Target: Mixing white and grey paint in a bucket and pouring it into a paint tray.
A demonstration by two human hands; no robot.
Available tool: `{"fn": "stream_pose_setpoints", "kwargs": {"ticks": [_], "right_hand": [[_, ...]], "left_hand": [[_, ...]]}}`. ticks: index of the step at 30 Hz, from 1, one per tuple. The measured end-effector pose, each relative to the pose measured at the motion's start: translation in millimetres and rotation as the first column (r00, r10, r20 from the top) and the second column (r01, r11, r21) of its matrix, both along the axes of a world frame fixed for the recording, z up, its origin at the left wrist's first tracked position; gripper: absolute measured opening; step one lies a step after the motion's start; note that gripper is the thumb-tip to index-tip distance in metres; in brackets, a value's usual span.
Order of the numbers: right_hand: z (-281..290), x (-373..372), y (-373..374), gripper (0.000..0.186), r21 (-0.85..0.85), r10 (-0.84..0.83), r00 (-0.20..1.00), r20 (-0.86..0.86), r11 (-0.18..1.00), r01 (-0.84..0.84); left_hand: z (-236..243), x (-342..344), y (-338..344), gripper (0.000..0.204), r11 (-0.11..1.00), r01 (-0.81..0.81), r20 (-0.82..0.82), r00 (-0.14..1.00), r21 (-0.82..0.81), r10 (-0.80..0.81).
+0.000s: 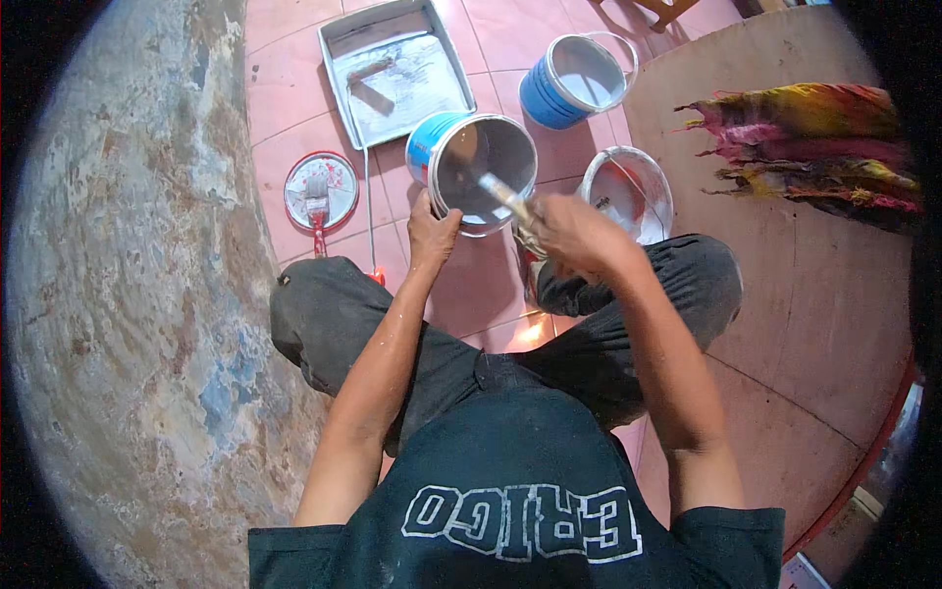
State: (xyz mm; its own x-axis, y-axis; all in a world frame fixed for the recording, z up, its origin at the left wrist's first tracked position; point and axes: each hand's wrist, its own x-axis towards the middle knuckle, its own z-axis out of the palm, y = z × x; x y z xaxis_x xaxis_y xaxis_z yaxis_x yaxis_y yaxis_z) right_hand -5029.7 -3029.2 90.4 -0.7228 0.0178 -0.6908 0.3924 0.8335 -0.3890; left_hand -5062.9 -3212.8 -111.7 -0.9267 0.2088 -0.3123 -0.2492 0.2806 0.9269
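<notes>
My left hand grips the rim of a blue-and-white paint bucket, tilted so that its grey, stained inside faces me. My right hand holds a paintbrush by its handle, the pale head reaching over the bucket's mouth; something pale in the same grip is hard to make out. A white bucket with paint-streaked insides stands just right of that hand. Left of my left hand, a second brush with a red handle lies on a round, paint-spotted lid.
A paint tray with a roller lies ahead, another blue bucket right of it on pink tiles. A mottled surface runs along the left. Frayed multicoloured cloth lies on a brown board at right.
</notes>
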Motion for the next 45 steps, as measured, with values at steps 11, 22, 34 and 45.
{"fn": "stream_pose_setpoints", "kwargs": {"ticks": [11,22,34,45], "right_hand": [[-59.1,-1.9,-3.8,0.02,0.281,0.292,0.945,-0.145,0.928,-0.243],[-16.0,-47.0,-25.7,0.028,-0.028,0.335,0.935,-0.114,0.94,-0.34],[-43.8,-21.4,-28.5,0.021,0.182,0.244,0.969,-0.027,0.955,-0.236],[-57.5,-44.2,6.0,0.031,0.171,0.185,0.936,-0.3,0.976,-0.138]], "left_hand": [[5.2,-1.9,-10.3,0.04,0.996,0.022,0.034,0.999,-0.084,-0.019],[-19.7,-10.5,-28.0,0.041,0.987,-0.114,0.096,0.99,0.113,0.104],[-17.5,-14.5,-19.2,0.04,0.993,-0.084,0.16,0.985,0.086,0.07],[-29.6,-17.0,-18.8,0.04,0.99,-0.075,0.089,0.994,0.121,0.065]]}}
